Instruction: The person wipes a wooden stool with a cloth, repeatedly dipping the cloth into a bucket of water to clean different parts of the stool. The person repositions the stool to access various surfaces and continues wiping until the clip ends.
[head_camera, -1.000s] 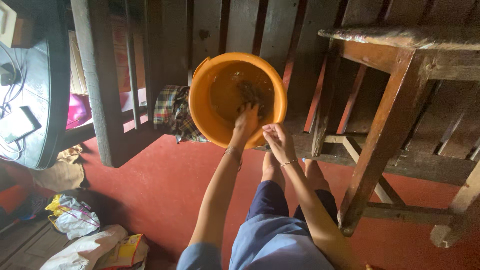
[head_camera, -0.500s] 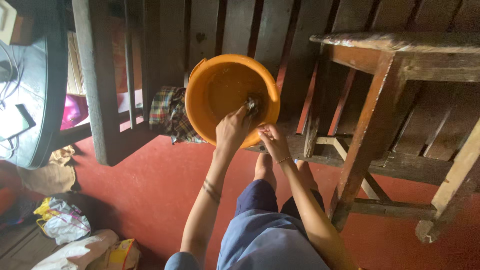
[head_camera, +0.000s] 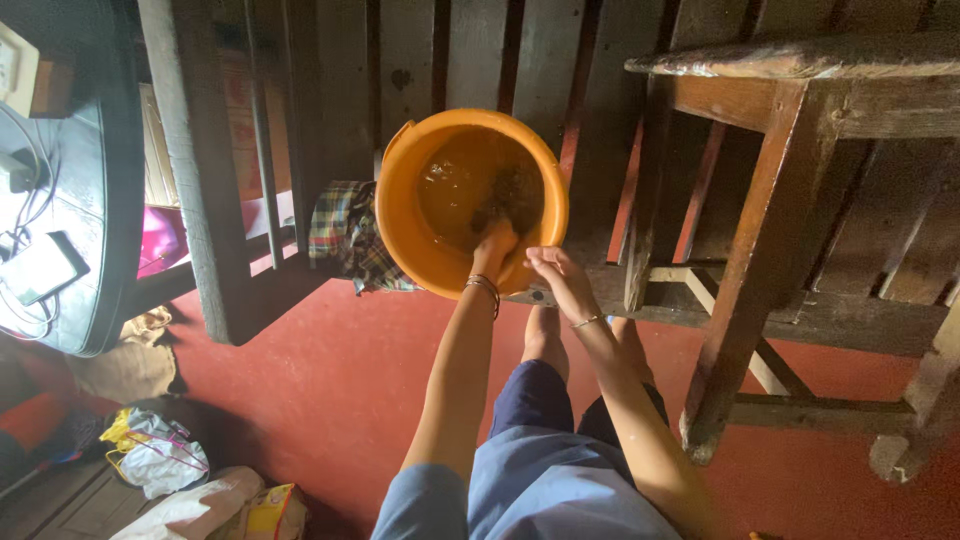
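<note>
An orange plastic basin (head_camera: 400, 215) stands on a low wooden ledge and holds murky brown water. My left hand (head_camera: 493, 243) reaches down into the water and closes on a dark wet cloth (head_camera: 512, 192). My right hand (head_camera: 556, 275) rests on the near rim of the basin with its fingers apart, holding nothing. Both wrists carry thin bangles. My legs in dark trousers and bare feet show below the arms.
A checked cloth (head_camera: 345, 235) lies left of the basin. A wooden table (head_camera: 800, 130) stands at the right, its leg near my feet. A thick wooden post (head_camera: 200, 170) rises at the left. Plastic bags (head_camera: 155, 455) lie on the red floor.
My left hand has moved from the basin's near edge deeper into the water, onto the dark cloth. My right hand has stayed at the rim. The camera has shifted slightly.
</note>
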